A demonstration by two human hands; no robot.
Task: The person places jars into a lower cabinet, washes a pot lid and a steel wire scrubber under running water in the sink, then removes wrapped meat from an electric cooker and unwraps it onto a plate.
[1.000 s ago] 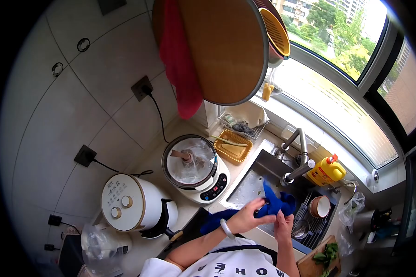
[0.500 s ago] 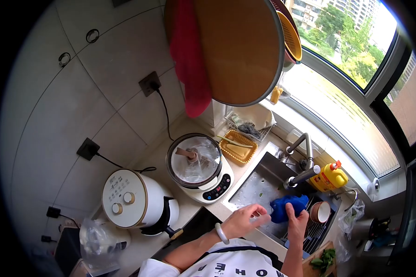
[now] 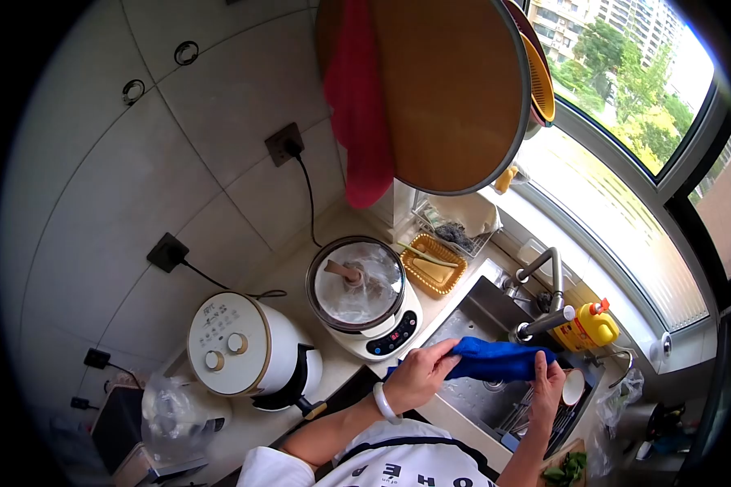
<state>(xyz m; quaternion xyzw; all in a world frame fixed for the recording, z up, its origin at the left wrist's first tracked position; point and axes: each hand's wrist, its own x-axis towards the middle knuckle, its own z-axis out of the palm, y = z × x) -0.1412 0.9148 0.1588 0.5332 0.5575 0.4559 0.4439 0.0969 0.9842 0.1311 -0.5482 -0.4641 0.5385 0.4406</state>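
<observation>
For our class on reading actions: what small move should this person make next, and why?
Probably bring the right hand toward the left hand, folding the blue cloth, since both hands hold it and it is stretched between them above the sink.

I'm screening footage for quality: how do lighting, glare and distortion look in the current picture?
Head view: glare washes out part of the window; the wall tiles at left are dimmer and bowed by wide-angle distortion. Head view, too: corners black, blue cloth fairly sharp.

Both forearms [image 3: 337,428] reach forward; the left hand [image 3: 415,378] pinches; the right hand [image 3: 547,386], apart from it, grips, thumb [image 3: 540,364] extended.
</observation>
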